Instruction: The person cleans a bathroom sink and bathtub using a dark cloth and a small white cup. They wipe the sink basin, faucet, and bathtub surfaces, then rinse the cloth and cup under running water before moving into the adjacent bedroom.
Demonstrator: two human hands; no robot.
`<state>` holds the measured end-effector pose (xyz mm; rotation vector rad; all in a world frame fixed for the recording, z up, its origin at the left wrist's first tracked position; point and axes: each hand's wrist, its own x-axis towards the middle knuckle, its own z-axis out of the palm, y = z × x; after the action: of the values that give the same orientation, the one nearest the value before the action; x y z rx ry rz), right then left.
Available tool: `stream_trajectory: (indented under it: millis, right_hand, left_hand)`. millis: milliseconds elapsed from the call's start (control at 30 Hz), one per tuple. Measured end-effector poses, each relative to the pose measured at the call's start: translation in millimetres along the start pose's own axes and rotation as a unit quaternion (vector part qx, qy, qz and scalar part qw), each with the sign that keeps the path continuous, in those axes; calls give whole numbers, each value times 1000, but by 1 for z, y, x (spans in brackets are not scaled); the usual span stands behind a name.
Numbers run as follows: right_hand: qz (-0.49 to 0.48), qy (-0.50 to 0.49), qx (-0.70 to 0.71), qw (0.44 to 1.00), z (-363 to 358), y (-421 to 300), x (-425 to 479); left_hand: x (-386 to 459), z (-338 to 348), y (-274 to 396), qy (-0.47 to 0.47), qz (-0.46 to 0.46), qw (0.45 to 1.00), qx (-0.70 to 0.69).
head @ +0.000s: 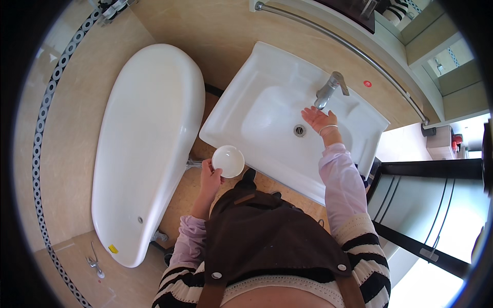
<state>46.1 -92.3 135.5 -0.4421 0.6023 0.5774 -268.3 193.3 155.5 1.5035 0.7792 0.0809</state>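
My left hand (212, 177) grips the rim of a small white bowl (228, 161), held near the front left edge of the washbasin. Nothing distinct shows inside the bowl. My right hand (319, 120) is over the white washbasin (269, 154), palm up with fingers apart, just below the spout of the chrome faucet (326, 92). It holds nothing. The metal drain (299, 131) lies in the basin to the left of that hand. Whether water runs from the spout cannot be told.
A white bathtub (146, 134) stands left of the basin. Along the wall behind the basin runs a metal towel bar (339, 38), beside a mirrored cabinet (431, 42). At the right is a dark-framed glass door (416, 208). A wall faucet (93, 263) shows at lower left.
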Motion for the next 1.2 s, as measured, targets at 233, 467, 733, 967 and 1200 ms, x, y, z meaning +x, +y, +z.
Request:
stream_trajectory:
  millis: [233,467,733,967,1200]
  right_hand:
    - [14,49,-100,994,1,-17,-13]
    - [-172,144,-232,946,2,-54,-5]
    - [-252,85,-264,927,54,-67,-31]
    - [-240,98,-319,912,50,-75,-23]
    - [-239,77,-320,913,48,-73,-24]
  left_hand:
    - [3,8,6,-1,-5,1000,-1]
    - [5,17,10,-11,-3,1000,-16]
    - [4,17,2,-8,-2,1000,16]
    - [4,18,3,-10,8,1000,8]
    - [5,16,0,-14,-4,1000,17]
